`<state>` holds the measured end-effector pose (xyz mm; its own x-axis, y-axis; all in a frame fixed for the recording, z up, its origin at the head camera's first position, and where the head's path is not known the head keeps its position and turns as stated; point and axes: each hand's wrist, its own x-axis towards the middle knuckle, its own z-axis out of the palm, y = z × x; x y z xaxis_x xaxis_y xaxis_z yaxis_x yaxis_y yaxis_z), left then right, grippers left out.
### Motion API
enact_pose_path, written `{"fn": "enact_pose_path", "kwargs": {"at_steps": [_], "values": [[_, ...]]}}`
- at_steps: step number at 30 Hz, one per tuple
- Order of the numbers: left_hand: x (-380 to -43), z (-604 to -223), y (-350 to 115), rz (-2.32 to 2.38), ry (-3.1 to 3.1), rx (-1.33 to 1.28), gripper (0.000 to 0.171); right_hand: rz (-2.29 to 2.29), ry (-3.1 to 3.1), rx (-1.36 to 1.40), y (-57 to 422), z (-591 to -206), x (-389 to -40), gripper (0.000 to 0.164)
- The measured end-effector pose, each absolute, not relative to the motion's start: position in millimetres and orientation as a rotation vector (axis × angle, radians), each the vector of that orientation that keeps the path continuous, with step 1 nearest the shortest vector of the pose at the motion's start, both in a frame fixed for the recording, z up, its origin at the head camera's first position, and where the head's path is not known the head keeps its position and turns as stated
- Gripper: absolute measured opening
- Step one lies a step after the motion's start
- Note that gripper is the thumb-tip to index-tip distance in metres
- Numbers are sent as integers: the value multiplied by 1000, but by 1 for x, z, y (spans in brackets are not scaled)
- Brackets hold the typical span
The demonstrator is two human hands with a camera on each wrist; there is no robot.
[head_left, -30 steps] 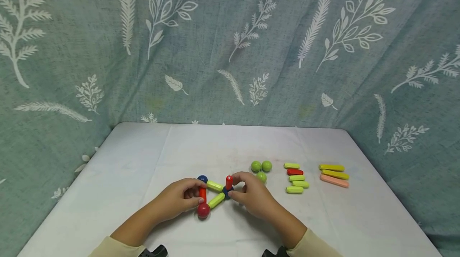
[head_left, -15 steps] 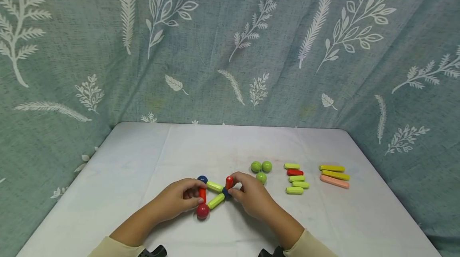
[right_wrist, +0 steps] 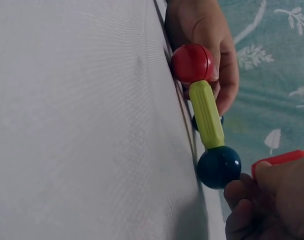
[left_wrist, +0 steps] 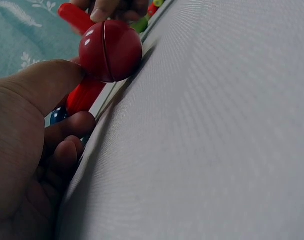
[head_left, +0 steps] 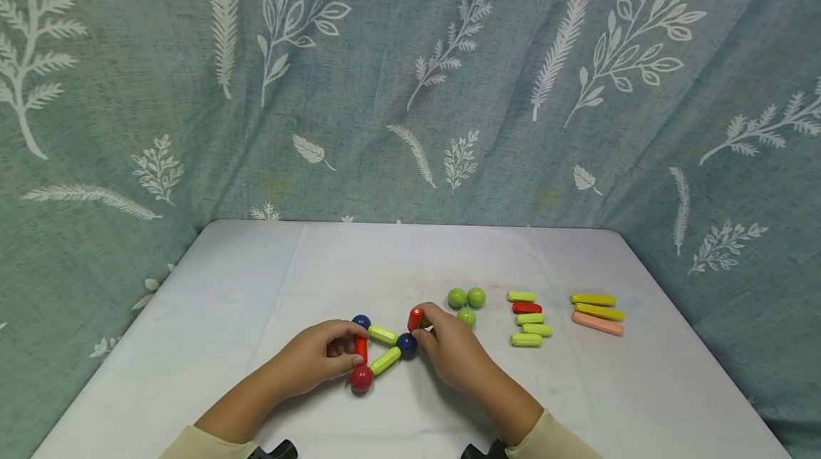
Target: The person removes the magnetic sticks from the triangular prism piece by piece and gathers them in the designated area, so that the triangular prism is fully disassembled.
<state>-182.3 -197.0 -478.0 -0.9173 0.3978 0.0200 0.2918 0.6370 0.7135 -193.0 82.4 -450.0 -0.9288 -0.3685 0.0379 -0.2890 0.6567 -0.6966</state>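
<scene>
A triangle of magnetic sticks and balls lies on the white table. Its corners are a red ball, a far blue ball and a right blue ball. Two lime sticks form the right sides, and a red stick forms the left one. My left hand pinches that red stick between thumb and fingers. Just beyond the right blue ball, my right hand pinches another red stick, held steeply; in the right wrist view its lower end sits slightly apart from the blue ball.
Behind the right hand sit three green balls. Farther right lie several short lime sticks with one red stick among them, then two yellow sticks and a salmon stick. A patterned curtain hangs behind the table.
The red stick in my right hand stood on the right blue ball; now it has shifted right and away, off the ball's top. My left hand has stayed put.
</scene>
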Motion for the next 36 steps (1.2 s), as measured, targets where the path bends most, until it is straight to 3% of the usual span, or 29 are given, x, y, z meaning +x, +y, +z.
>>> {"fn": "enact_pose_path", "kwargs": {"at_steps": [20, 36], "values": [[-181, -479, -198, 1167, 2718, 611, 33, -1137, 2796, -434, 98, -449, -190, 24], [-181, -479, -198, 1153, 2725, 589, 32, -1159, 2784, -284, 141, -449, -187, 23]]}}
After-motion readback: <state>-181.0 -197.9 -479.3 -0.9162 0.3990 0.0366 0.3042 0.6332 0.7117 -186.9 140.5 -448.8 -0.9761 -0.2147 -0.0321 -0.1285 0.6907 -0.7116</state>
